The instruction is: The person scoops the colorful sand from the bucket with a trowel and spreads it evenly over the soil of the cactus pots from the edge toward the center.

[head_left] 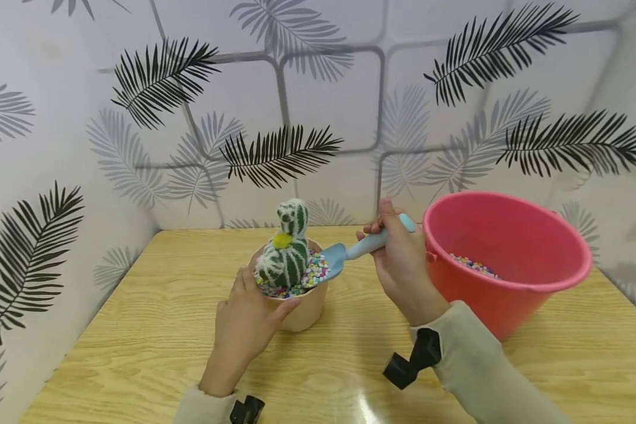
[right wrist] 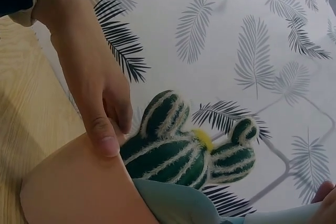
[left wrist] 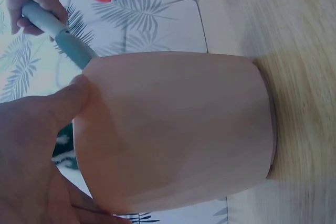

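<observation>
A beige flowerpot [head_left: 308, 309] stands upright on the table. In it a green cactus [head_left: 291, 262] with white fuzzy stripes and a yellow flower rises out of small multicoloured pebbles [head_left: 314, 272]. My left hand [head_left: 249, 318] holds the pot at its near left rim; in the right wrist view the thumb [right wrist: 107, 144] presses on the outer wall. My right hand [head_left: 403, 268] grips the handle of a light blue trowel [head_left: 335, 259]. Its blade tilts down over the pot's right rim, its tip at the pebbles. In the left wrist view the pot wall [left wrist: 178, 129] hides the blade's tip.
A pink-red bucket [head_left: 509, 300] with more coloured pebbles [head_left: 474, 266] inside stands right of my right hand. The wooden table [head_left: 153, 330] meets a wall [head_left: 328, 100] with a leaf pattern behind the pot.
</observation>
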`<state>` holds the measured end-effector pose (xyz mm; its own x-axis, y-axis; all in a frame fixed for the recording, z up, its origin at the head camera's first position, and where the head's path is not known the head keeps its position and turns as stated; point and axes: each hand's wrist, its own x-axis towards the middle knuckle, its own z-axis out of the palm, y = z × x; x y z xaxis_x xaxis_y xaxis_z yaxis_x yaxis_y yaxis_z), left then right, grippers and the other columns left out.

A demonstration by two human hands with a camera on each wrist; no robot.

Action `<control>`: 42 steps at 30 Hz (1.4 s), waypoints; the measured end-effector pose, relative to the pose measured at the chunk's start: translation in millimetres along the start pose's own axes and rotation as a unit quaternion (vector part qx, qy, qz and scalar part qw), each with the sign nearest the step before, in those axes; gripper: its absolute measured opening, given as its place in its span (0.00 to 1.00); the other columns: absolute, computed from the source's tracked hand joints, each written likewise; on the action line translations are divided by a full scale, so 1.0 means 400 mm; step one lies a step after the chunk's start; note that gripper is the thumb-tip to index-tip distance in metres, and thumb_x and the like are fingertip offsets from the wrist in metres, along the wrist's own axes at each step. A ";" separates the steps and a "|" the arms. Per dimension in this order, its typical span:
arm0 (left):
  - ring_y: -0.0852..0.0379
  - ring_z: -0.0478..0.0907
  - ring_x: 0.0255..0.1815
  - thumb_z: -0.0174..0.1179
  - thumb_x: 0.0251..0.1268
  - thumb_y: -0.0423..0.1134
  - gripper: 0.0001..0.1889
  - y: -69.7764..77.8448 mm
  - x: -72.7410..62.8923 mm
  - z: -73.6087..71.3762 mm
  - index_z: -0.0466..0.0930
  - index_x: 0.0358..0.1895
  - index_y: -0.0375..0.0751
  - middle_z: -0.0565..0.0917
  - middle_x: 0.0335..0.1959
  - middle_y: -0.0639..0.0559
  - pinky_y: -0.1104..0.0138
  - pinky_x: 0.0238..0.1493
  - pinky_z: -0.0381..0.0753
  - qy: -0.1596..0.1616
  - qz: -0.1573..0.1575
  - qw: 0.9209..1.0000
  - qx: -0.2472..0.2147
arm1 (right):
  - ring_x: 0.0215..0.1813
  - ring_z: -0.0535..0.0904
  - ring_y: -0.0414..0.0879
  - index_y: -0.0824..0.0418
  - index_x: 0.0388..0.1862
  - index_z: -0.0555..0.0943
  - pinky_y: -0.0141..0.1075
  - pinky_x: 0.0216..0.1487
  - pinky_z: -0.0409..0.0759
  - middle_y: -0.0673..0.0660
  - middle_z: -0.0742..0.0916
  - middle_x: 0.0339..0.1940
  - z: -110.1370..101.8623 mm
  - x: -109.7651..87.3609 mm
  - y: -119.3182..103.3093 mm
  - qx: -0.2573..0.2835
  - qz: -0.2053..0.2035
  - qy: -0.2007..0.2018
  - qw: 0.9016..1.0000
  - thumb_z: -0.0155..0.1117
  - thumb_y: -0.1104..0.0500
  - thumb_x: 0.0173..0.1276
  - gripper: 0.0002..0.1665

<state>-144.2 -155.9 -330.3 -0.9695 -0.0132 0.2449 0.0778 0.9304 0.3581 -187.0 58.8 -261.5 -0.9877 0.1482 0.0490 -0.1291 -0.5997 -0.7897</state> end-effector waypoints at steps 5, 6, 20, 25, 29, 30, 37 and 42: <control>0.37 0.76 0.52 0.67 0.51 0.61 0.49 -0.032 0.014 -0.011 0.58 0.65 0.28 0.71 0.57 0.32 0.45 0.48 0.77 -0.026 -0.001 0.995 -0.096 | 0.27 0.73 0.40 0.54 0.14 0.71 0.33 0.39 0.78 0.47 0.75 0.15 0.010 -0.003 -0.013 -0.017 -0.016 -0.032 0.999 0.52 0.60 0.74 0.24; 0.36 0.74 0.56 0.68 0.51 0.60 0.49 -0.040 0.017 -0.013 0.56 0.67 0.29 0.68 0.60 0.32 0.45 0.51 0.76 -0.039 0.001 0.992 -0.117 | 0.27 0.73 0.40 0.54 0.15 0.71 0.32 0.40 0.78 0.47 0.76 0.16 0.012 -0.003 -0.017 -0.022 -0.017 -0.039 0.999 0.52 0.60 0.74 0.23; 0.32 0.68 0.64 0.64 0.57 0.60 0.52 -0.058 0.037 -0.006 0.47 0.74 0.33 0.59 0.71 0.33 0.42 0.58 0.71 -0.069 0.045 0.988 -0.128 | 0.29 0.72 0.41 0.55 0.18 0.70 0.32 0.41 0.77 0.48 0.75 0.18 0.025 0.021 -0.050 -0.060 -0.046 -0.045 0.996 0.54 0.60 0.73 0.19; 0.33 0.75 0.56 0.64 0.56 0.60 0.50 -0.043 0.033 0.004 0.51 0.71 0.29 0.64 0.66 0.31 0.44 0.51 0.77 -0.040 0.045 0.993 -0.104 | 0.28 0.71 0.41 0.56 0.20 0.70 0.33 0.40 0.77 0.49 0.75 0.18 0.025 0.025 -0.037 -0.060 -0.024 -0.046 0.997 0.54 0.59 0.73 0.18; 0.32 0.76 0.52 0.64 0.56 0.61 0.48 -0.033 0.027 0.004 0.54 0.68 0.28 0.66 0.64 0.29 0.44 0.47 0.78 -0.019 0.035 0.995 -0.090 | 0.27 0.72 0.41 0.56 0.20 0.69 0.32 0.41 0.78 0.48 0.75 0.17 0.026 0.023 -0.025 -0.057 -0.011 -0.055 0.997 0.53 0.59 0.73 0.18; 0.32 0.77 0.52 0.63 0.56 0.61 0.48 -0.032 0.026 0.004 0.54 0.67 0.27 0.66 0.64 0.29 0.44 0.46 0.78 -0.018 0.033 0.995 -0.089 | 0.27 0.72 0.41 0.56 0.19 0.69 0.32 0.41 0.78 0.48 0.74 0.17 0.026 0.022 -0.023 -0.054 -0.011 -0.055 0.997 0.53 0.59 0.73 0.19; 0.33 0.75 0.56 0.64 0.55 0.62 0.50 -0.044 0.028 -0.002 0.53 0.69 0.29 0.63 0.66 0.30 0.45 0.52 0.76 -0.043 0.011 0.994 -0.099 | 0.27 0.72 0.41 0.56 0.19 0.69 0.31 0.39 0.78 0.49 0.74 0.17 0.023 0.027 -0.018 -0.032 -0.033 -0.042 0.998 0.53 0.61 0.73 0.19; 0.34 0.73 0.58 0.64 0.54 0.63 0.51 -0.049 0.037 -0.003 0.52 0.70 0.30 0.62 0.67 0.31 0.45 0.55 0.75 -0.055 0.008 0.993 -0.107 | 0.27 0.71 0.41 0.56 0.19 0.69 0.32 0.40 0.77 0.49 0.74 0.17 0.020 0.033 -0.021 -0.046 -0.020 -0.051 0.997 0.52 0.62 0.73 0.18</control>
<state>-159.6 -174.7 -332.6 -0.9861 0.0523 0.1575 0.1305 0.8306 0.5414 -199.8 59.5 -249.2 -0.9862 0.0868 0.1409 -0.1655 -0.5186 -0.8389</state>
